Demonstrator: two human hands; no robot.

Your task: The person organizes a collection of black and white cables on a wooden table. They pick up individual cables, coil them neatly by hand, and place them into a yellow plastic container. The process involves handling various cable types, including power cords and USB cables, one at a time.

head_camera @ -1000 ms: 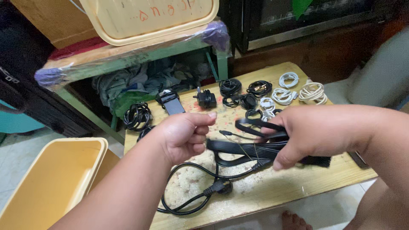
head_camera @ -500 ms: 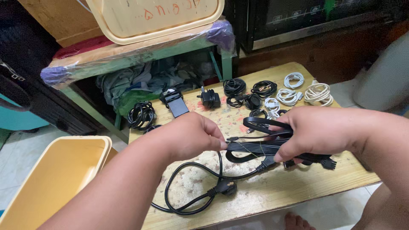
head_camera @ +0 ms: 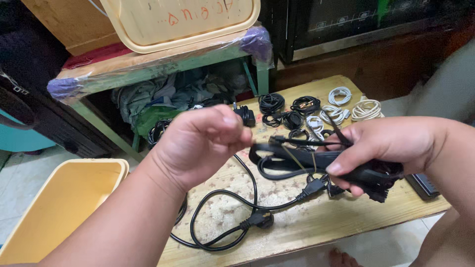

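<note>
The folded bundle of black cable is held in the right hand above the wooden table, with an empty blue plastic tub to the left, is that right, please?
Not quite: the tub is yellow, not blue, as the head view shows. The right hand does hold the folded bundle of black cable above the wooden table, and the tub sits empty to the left.

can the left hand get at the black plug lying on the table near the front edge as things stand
Probably yes, once freed. The left hand hovers just above and behind the black plug, with only bare wooden table and loose cable between them. But its fingers are pinched shut, seemingly on a thin band at the cable bundle.
</note>
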